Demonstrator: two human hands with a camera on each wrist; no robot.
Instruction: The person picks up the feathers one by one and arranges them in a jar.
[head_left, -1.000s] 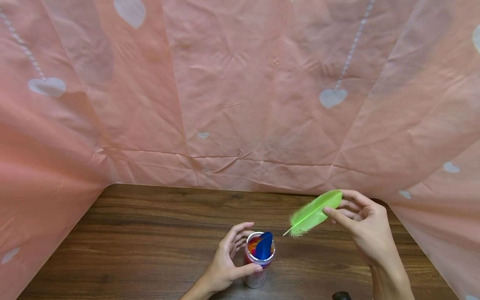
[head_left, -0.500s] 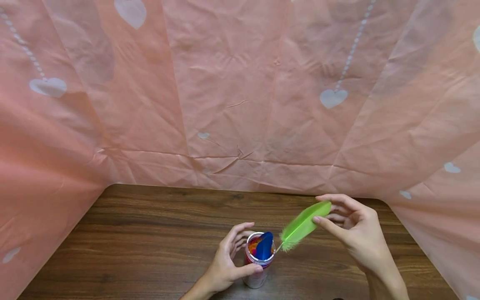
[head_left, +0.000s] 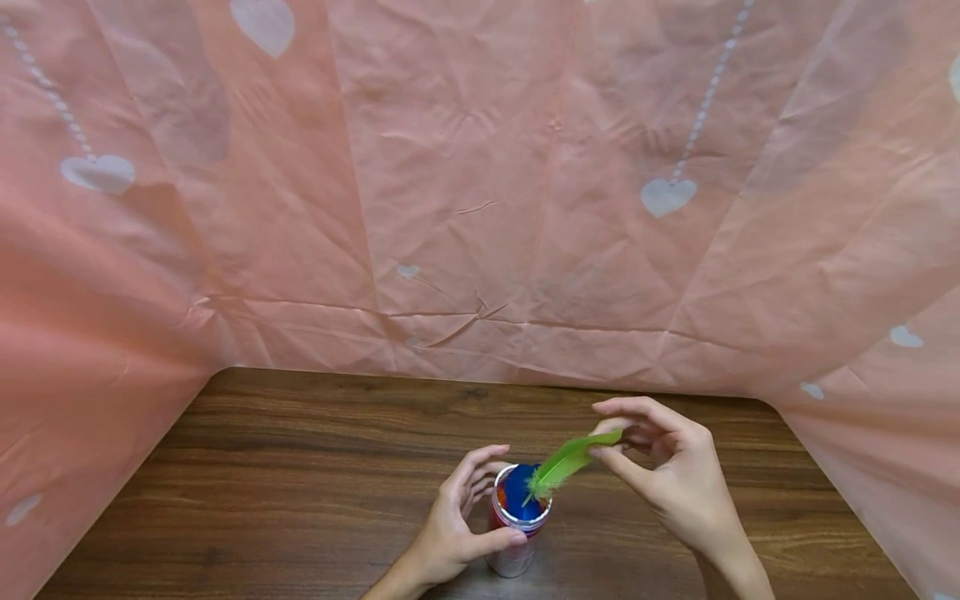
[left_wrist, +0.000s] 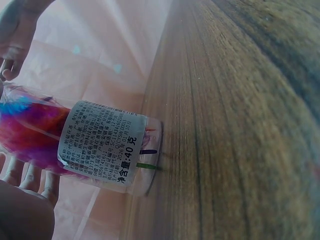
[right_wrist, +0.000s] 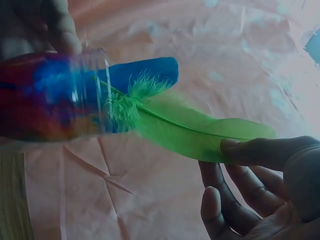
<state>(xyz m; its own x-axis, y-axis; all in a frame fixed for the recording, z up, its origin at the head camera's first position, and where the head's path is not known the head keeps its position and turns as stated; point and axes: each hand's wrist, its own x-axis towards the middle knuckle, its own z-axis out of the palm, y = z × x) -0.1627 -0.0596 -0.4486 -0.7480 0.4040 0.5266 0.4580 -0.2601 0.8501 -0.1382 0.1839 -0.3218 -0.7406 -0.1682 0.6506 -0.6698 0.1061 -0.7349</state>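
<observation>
A clear plastic jar (head_left: 512, 562) stands upright on the wooden table, with red, orange and purple feathers inside. My left hand (head_left: 450, 527) holds it from the left, thumb at the near side and fingers behind. A blue feather (right_wrist: 145, 75) sticks out of the jar's mouth. From the right, my right hand (head_left: 681, 473) pinches a green feather (right_wrist: 185, 131) by its broad tip, between thumb and fingers. The feather's bare quill end is in the jar's mouth, beside the blue feather. In the left wrist view a printed white label (left_wrist: 102, 142) wraps the jar's lower part.
The brown wooden table (head_left: 300, 467) spreads beneath both hands. A pink cloth (head_left: 465, 167) with pale hearts hangs along its back edge and both sides.
My right hand has moved left and slightly down with the green feather, whose quill went from right of the jar to its mouth. The left hand and the jar have stayed put.
</observation>
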